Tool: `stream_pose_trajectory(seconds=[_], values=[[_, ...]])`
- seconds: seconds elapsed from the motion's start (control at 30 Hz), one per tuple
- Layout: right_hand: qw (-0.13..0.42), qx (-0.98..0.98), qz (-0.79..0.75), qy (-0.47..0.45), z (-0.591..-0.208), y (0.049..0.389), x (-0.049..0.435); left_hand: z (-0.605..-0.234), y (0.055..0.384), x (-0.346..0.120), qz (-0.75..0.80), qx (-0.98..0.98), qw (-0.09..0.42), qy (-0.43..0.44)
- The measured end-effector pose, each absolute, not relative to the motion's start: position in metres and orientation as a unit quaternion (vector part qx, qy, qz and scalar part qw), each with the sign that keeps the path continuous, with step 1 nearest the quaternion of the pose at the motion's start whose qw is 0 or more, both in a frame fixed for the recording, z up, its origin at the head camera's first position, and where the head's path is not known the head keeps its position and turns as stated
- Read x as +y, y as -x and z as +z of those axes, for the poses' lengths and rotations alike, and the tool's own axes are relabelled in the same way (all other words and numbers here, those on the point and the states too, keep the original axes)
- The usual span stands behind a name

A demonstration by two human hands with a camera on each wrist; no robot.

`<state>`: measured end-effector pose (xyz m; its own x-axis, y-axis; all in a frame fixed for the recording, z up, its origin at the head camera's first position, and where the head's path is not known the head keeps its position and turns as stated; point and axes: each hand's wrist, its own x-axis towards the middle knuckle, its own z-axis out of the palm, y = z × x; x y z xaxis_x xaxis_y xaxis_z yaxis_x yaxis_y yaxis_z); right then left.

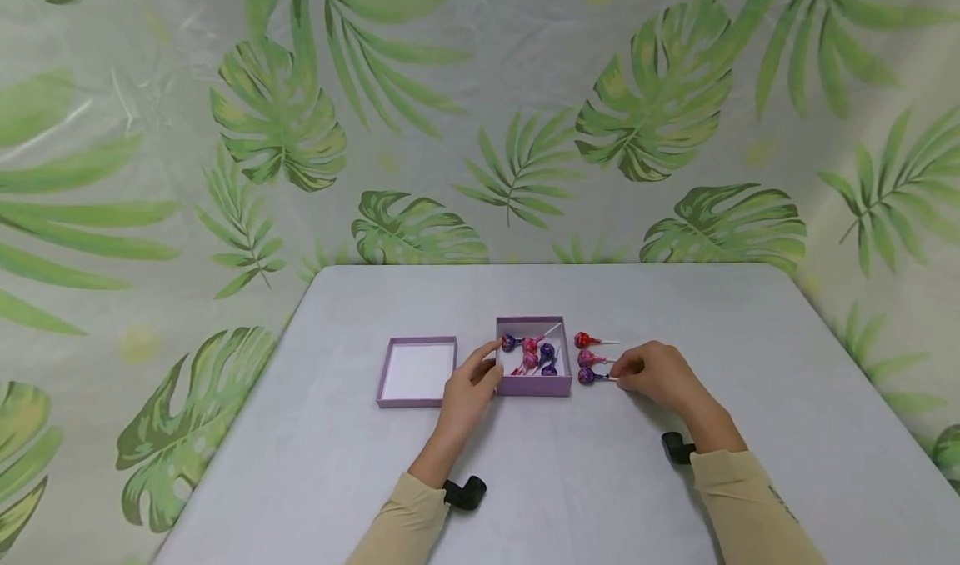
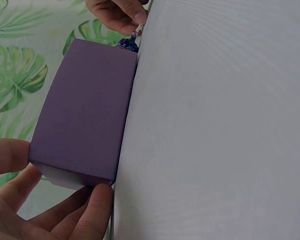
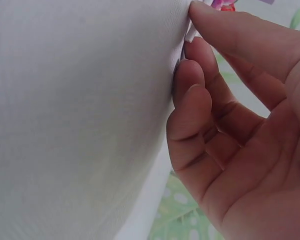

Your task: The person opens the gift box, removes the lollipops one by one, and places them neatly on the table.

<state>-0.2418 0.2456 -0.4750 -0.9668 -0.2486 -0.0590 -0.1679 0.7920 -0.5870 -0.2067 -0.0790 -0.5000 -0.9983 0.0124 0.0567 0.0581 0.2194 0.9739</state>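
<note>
Purple lollipop [image 1: 587,375] juts left from pinching right hand [image 1: 662,375].

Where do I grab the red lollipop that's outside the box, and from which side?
Pinch the red lollipop by its thin white stick, probably coming from the right. It lies flat with its round head toward the box and the stick pointing right, away from it. The pink lollipop lies close on the near side, so that side looks tighter.
</note>
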Motion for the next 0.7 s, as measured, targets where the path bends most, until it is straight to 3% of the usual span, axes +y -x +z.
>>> stream_pose_trajectory(seconds=[0.7], values=[[0.031,0.945,-0.302,0.124,-0.440,0.239,0.250,-0.499,0.206,-0.077,-0.623,-0.782,0.020,0.021]])
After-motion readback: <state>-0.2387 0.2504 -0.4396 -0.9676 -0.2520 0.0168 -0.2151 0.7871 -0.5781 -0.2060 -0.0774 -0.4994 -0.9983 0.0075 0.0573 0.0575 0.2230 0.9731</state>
